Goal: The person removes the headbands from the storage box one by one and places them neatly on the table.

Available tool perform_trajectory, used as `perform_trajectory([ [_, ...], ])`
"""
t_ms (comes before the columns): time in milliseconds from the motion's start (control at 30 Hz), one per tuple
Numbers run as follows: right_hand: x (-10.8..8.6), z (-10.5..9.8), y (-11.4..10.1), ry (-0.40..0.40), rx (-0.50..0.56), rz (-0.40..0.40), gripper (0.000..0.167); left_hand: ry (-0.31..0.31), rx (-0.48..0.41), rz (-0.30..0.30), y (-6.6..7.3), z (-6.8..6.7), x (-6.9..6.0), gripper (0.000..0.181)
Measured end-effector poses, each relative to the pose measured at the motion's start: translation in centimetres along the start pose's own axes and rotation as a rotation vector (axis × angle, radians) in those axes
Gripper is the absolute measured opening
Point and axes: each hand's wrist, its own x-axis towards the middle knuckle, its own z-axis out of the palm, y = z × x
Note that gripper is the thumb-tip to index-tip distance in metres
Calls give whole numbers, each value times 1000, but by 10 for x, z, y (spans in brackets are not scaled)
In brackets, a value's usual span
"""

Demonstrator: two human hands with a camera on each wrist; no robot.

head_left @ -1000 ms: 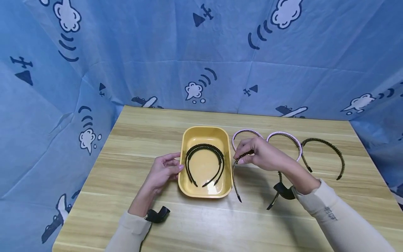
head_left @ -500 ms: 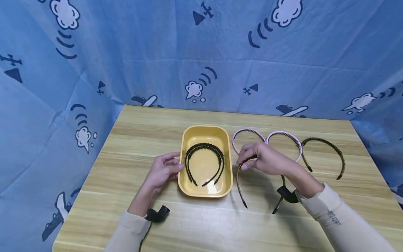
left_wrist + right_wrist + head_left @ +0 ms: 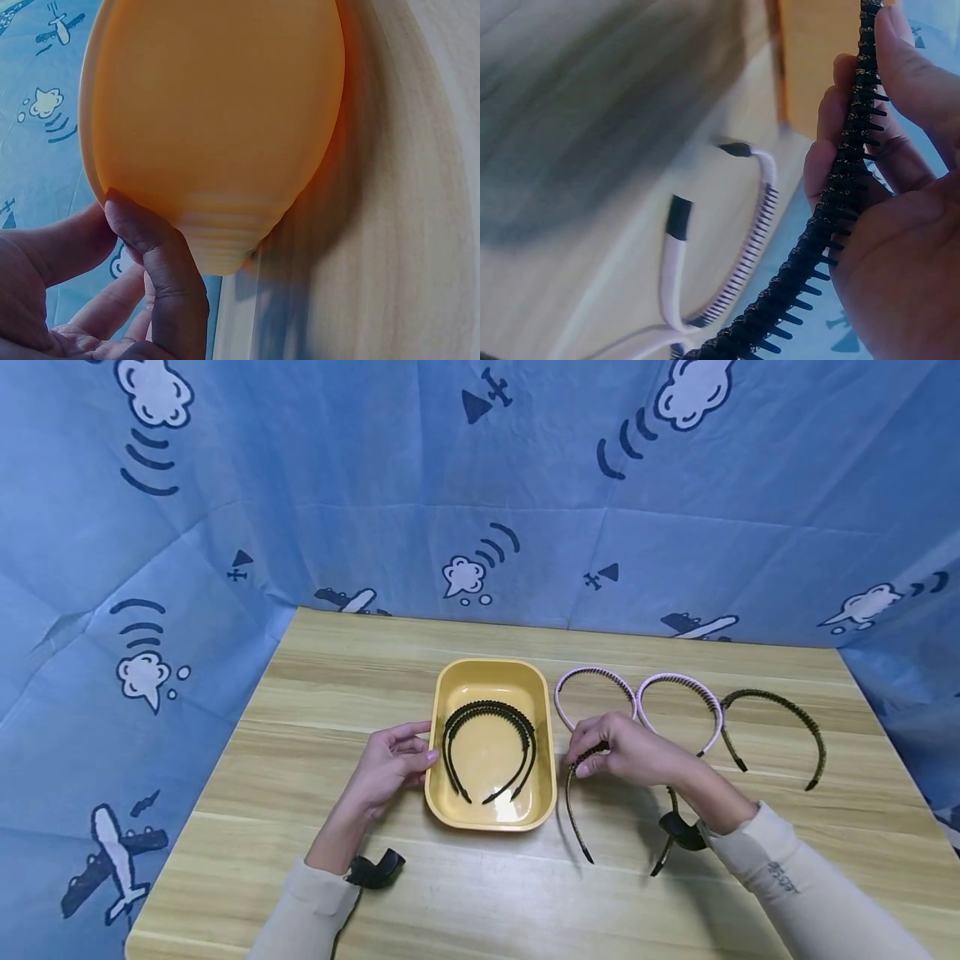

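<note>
My left hand (image 3: 390, 768) holds a yellow plastic tray (image 3: 491, 662) by its left side. In the left wrist view, thumb and forefinger pinch the rim of the tray (image 3: 217, 112). Inside the tray lie two black toothed headbands (image 3: 487, 706), nested together. To the right of it, my right hand (image 3: 626, 747) grips a dark headband (image 3: 574, 818) near the top of its arch, both ends pointing toward me. Small teeth line this headband (image 3: 840, 187) in the right wrist view, with the fingers and thumb on either side of its band.
Two pink headbands, a left one (image 3: 596, 671) and a right one (image 3: 678, 677), lie behind my right hand. Another dark headband (image 3: 813, 739) lies further right. A blue patterned cloth (image 3: 525, 460) hangs behind the wooden table (image 3: 360, 668).
My right hand has moved slightly right and toward me with the dark headband, away from the tray's side. The left hand and tray stay about where they were.
</note>
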Motion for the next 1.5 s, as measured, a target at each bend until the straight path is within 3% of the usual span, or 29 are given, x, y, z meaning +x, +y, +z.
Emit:
perform_trajectory([
  [567,7,16,18,-27,57,-24,10,-15,2,-8,1,0,0,60],
  [833,9,21,23,-34,53,11,12,-11,-4,-3,0,1,-1,60],
  [1500,10,34,27,36,-13,-20,11,1,-10,8,-2,-1,1,59],
])
